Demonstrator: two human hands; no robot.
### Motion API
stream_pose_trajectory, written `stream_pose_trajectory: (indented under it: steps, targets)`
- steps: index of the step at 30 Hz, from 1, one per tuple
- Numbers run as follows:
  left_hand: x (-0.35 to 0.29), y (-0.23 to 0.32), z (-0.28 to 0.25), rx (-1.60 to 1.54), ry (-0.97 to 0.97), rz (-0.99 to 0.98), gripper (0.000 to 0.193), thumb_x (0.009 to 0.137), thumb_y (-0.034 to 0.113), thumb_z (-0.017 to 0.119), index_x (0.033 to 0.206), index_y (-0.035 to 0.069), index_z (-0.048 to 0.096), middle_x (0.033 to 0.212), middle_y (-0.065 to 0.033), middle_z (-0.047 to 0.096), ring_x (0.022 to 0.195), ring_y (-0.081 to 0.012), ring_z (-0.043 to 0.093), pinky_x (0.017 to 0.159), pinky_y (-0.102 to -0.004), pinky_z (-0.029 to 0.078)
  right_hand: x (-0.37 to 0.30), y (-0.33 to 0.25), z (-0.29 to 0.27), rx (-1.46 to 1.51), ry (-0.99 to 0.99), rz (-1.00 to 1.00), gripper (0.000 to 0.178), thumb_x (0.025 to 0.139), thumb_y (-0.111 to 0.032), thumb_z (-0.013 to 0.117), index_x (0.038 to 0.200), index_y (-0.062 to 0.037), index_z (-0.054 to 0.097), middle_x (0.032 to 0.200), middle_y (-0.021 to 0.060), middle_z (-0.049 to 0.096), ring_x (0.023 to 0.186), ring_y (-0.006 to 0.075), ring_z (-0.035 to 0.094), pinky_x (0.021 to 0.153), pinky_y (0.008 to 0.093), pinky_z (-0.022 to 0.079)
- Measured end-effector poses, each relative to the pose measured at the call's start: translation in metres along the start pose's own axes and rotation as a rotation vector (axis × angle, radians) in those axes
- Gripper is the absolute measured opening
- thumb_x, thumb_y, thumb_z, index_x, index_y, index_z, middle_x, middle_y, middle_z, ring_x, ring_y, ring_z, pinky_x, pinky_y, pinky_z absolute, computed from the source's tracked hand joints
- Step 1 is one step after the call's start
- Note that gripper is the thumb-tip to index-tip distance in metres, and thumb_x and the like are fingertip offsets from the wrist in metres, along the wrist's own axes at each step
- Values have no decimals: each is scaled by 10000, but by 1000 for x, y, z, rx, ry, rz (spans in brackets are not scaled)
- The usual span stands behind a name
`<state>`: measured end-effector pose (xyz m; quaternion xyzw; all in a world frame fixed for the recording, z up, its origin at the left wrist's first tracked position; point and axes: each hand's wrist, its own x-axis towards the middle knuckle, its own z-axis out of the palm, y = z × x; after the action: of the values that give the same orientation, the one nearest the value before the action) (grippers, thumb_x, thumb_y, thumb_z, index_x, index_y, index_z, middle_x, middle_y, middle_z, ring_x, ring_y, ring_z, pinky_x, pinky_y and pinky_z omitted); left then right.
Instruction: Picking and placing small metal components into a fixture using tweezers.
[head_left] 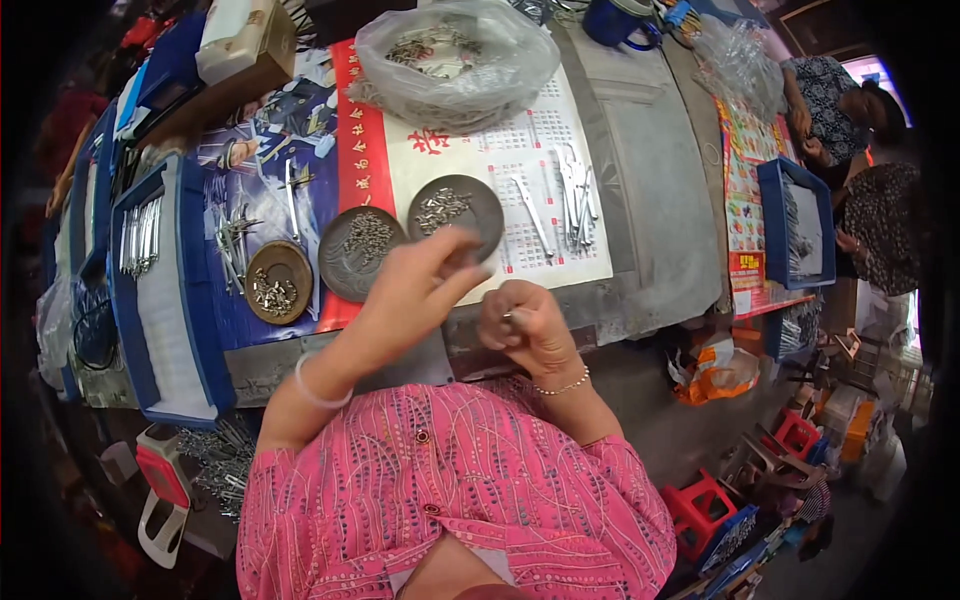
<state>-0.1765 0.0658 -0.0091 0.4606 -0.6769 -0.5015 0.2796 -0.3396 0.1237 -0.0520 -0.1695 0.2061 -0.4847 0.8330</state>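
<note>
My left hand hangs over the table edge beside the right-hand dark round dish. Its thumb and forefinger are bent toward each other, but motion smears the fingertips, so a hold cannot be made out. Close by on the right, my right hand is closed, with a small metallic glint at its fingers; what it belongs to is unclear. Small metal parts lie in that dish. A second dark dish and a smaller brown dish hold more tiny metal pieces.
A clear plastic bag of metal parts sits at the back. Slim metal pieces lie on a calendar sheet at right, others at left. Blue trays stand at the left. Two people sit at far right near another blue tray.
</note>
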Motion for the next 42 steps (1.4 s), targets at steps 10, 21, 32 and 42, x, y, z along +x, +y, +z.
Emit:
stream_pose_trajectory:
  steps: [10, 21, 32, 42]
  targets:
    - [128, -18, 95, 739, -9, -8, 440, 733, 60, 572, 1084, -79, 347, 718, -250, 604, 692, -390, 621, 621, -450, 492, -58, -7, -27, -14, 114, -115, 109, 756, -44, 598, 756, -2, 497, 701, 69, 480, 542, 122, 417, 515, 253, 348]
    - [121, -21, 81, 419, 99, -4, 405, 707, 126, 582, 1030, -92, 475, 795, -255, 607, 722, -369, 613, 651, -412, 489, -58, -11, -27, -198, 128, -145, 112, 766, -32, 592, 750, -11, 484, 687, 63, 455, 550, 116, 413, 516, 254, 346]
    - [-7, -1, 11, -787, -132, -336, 204, 862, 100, 541, 1041, 6, 516, 857, -42, 588, 762, -116, 582, 694, -236, 480, -24, -16, -2, -472, 251, -379, 73, 804, -2, 555, 844, 0, 494, 783, 75, 495, 622, 104, 460, 565, 206, 394]
    - [-67, -39, -15, -1435, -129, -345, 228, 840, 219, 598, 974, 58, 507, 804, -39, 543, 577, -114, 490, 505, -222, 406, 24, 24, 23, -939, -70, -501, 123, 819, -23, 564, 906, 14, 484, 897, 84, 503, 804, 149, 486, 737, 246, 401]
